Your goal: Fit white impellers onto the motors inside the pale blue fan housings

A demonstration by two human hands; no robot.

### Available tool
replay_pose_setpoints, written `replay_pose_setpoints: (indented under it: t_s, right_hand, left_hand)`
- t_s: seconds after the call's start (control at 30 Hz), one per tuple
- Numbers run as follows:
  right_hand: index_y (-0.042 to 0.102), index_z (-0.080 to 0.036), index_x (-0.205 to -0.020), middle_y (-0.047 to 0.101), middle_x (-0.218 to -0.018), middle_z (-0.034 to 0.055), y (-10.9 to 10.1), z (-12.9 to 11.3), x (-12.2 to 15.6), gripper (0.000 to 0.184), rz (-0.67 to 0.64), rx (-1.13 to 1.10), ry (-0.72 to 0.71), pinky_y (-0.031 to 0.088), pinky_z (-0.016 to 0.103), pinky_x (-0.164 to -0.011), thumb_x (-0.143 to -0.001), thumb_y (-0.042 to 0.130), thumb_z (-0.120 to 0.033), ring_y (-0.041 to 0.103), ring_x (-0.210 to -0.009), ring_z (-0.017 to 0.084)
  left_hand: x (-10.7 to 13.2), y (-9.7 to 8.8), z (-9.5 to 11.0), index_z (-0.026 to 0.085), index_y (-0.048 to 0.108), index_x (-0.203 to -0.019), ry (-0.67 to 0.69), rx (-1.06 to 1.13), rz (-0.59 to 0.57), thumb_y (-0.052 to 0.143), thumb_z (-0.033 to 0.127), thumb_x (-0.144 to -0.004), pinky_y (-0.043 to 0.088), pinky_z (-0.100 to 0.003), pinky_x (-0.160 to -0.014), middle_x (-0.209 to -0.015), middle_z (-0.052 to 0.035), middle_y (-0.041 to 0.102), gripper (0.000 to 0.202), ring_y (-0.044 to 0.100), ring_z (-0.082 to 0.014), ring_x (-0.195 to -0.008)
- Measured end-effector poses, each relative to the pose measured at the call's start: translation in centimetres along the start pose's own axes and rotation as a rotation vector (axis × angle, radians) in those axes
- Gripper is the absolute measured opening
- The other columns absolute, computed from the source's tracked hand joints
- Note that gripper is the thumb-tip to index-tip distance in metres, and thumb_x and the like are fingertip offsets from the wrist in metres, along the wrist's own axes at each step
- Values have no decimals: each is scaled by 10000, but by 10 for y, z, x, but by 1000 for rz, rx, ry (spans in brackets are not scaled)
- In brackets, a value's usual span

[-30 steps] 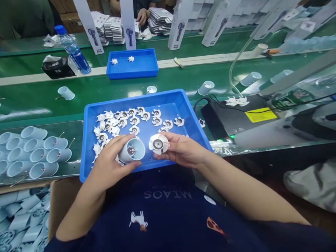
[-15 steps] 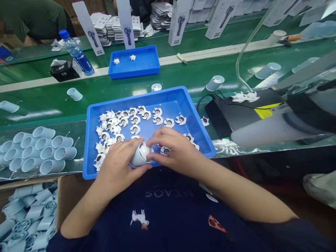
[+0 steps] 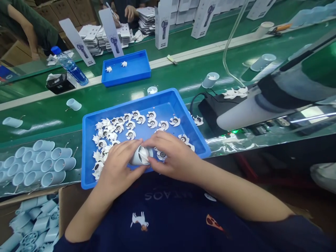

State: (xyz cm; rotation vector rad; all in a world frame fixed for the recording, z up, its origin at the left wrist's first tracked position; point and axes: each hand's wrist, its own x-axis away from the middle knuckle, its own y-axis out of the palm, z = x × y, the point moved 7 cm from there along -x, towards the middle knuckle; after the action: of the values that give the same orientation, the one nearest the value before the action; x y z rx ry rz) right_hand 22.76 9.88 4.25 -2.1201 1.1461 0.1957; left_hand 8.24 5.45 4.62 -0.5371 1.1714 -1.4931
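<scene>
Over the front of the large blue tray (image 3: 90,147), my left hand (image 3: 119,164) is closed around a light-blue cylindrical housing (image 3: 134,159). A white fan impeller (image 3: 143,154) sits in the open mouth of that housing, which faces right. The thumb and fingers of my right hand (image 3: 170,151) pinch at the impeller and the housing's rim; their exact contact is partly hidden. Several loose white impellers (image 3: 130,134) lie in the tray around and behind my hands, many with their dark round hubs up.
Rows of light-blue housings (image 3: 48,164) lie left of the tray, above a carton of more housings (image 3: 39,224). A grey machine arm (image 3: 244,112) reaches in from the right. Behind are a smaller blue tray (image 3: 126,78), a water bottle (image 3: 70,66) and co-workers (image 3: 22,26).
The impeller has turned and sits deeper in the housing's mouth. My right fingers have shifted closer against the rim. The whole view has tilted and shifted slightly.
</scene>
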Motion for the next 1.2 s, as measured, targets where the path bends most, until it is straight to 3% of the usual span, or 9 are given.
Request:
replay_pose_setpoints:
  t_s: [0.2,0.37,0.57,0.7,0.8,0.87,0.97,1.1,1.2]
  right_hand:
    - [620,-159,-1059,624,-899,42,5,6,1,182,24,-70,8,472,312,-739,-888,600,-217,585,-831,169]
    - [645,-159,-1014,538,-772,-14,-6,8,1,181,74,-169,54,422,242,-610,-838,608,-181,529,-690,120]
    - [705,-158,-990,642,-870,40,5,-2,-1,104,-51,138,-12,438,324,-742,-904,672,-206,593,-834,186]
    - [737,-173,-966,590,-816,19,4,5,0,100,-27,14,-1,456,277,-690,-891,735,-239,582,-770,150]
    - [726,-183,-1040,597,-830,25,-16,5,11,161,55,-74,-70,497,283,-721,-944,691,-307,587,-781,146]
    - [706,-201,-1076,618,-859,32,-34,8,22,150,155,-90,-82,514,286,-723,-956,670,-285,594,-799,151]
    - [690,-228,-1040,610,-833,20,-52,15,37,130,305,-68,-17,504,268,-657,-939,636,-165,586,-755,144]
    - [673,-222,-1003,584,-796,8,-58,6,43,202,420,-69,-81,521,256,-676,-890,592,-76,585,-747,135]
    - [674,-208,-995,615,-828,22,-64,-1,50,209,405,-20,-139,540,254,-689,-863,589,-70,616,-765,138]
  left_hand:
    - [1,-1,2,286,479,-1441,4,-40,26,690,311,-899,496,-503,-1007,-1342,-106,675,583,650,-301,-1192]
    - [2,-4,3,275,502,-1419,10,-56,30,706,351,-898,509,-465,-996,-1315,-97,686,565,659,-284,-1171]
    - [1,-1,12,251,521,-1385,72,-82,47,701,285,-895,487,-475,-1014,-1297,-102,698,524,658,-289,-1169]
    - [2,-2,20,238,504,-1390,121,-59,42,697,329,-912,497,-451,-989,-1272,-111,705,524,661,-283,-1159]
    - [-10,-10,18,244,522,-1387,200,-40,-53,728,462,-881,486,-477,-1010,-1311,-124,666,588,635,-299,-1180]
    - [-34,-18,3,250,582,-1343,196,-95,-89,773,506,-827,496,-494,-994,-1295,-123,641,608,626,-314,-1159]
    - [-92,-21,-43,202,611,-1307,-8,-158,-91,798,425,-806,513,-452,-979,-1205,-106,630,580,622,-295,-1134]
    - [-170,-1,-113,130,536,-1362,-330,-140,-82,672,244,-877,439,-407,-1096,-1404,-139,537,517,546,-290,-1299]
    - [-207,18,-148,152,635,-1214,-408,-93,-114,687,277,-905,521,-437,-998,-1267,-129,645,337,641,-254,-1142]
